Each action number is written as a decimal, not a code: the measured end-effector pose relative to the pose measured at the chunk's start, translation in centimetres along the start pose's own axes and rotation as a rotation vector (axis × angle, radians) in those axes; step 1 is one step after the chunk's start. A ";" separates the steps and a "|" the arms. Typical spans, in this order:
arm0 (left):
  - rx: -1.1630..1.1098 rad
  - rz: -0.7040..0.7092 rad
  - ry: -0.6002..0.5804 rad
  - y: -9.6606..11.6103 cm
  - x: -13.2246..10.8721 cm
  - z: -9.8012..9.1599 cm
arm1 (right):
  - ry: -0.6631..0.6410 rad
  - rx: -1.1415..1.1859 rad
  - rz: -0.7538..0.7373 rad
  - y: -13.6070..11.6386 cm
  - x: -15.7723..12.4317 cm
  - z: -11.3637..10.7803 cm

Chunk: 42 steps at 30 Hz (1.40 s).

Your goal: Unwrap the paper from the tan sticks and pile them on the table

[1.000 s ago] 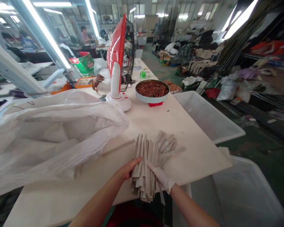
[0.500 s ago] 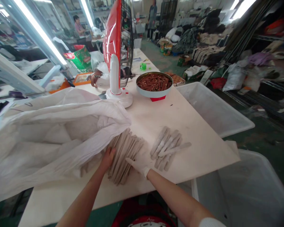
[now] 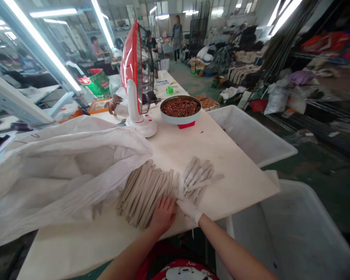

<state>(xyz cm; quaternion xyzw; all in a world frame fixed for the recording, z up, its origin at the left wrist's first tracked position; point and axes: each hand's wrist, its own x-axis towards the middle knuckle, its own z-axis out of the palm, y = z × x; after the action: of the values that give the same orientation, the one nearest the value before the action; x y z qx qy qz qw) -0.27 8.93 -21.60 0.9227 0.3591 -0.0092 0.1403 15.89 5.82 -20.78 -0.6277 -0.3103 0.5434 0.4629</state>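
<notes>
A fanned row of beige fabric-like strips [image 3: 144,190] lies on the pale tabletop, in front of the mouth of a big white sack. My bare left hand [image 3: 165,212] rests on the near right end of this row, its fingers stretched out over the strips. My right hand [image 3: 189,210], in a thin white glove, is just to the right, at the near left side of a smaller pile of similar strips [image 3: 198,175]. Its fingertips blur into the pale strips, so I cannot make out whether they grip one.
The white sack [image 3: 61,167] covers the table's left part. Behind stand a red and white fan [image 3: 132,77] and a round tin [image 3: 181,118] of brown pieces. Translucent plastic bins [image 3: 251,144] flank the right edge. Several people are in the background.
My left hand has moved right, from the row's left side to its right end. The row is now spread wider. My right hand has moved toward the smaller pile. The view has shifted.
</notes>
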 end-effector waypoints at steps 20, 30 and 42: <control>-0.014 -0.102 -0.094 11.0 15.4 -0.9 | 0.374 -0.027 0.154 0.6 6.4 -16.6; -0.058 -0.044 -0.159 11.6 12.9 -0.6 | 0.423 -0.002 0.129 4.2 2.7 -15.1; -0.236 -0.218 -0.159 14.3 15.0 0.5 | 0.151 0.845 0.193 2.1 -4.7 -17.1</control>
<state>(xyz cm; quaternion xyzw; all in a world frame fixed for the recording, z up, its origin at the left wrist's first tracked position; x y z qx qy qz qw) 20.39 8.67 -20.21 0.8518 0.4432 -0.0549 0.2739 31.24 -3.33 -21.20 -0.4475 0.0340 0.6159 0.6475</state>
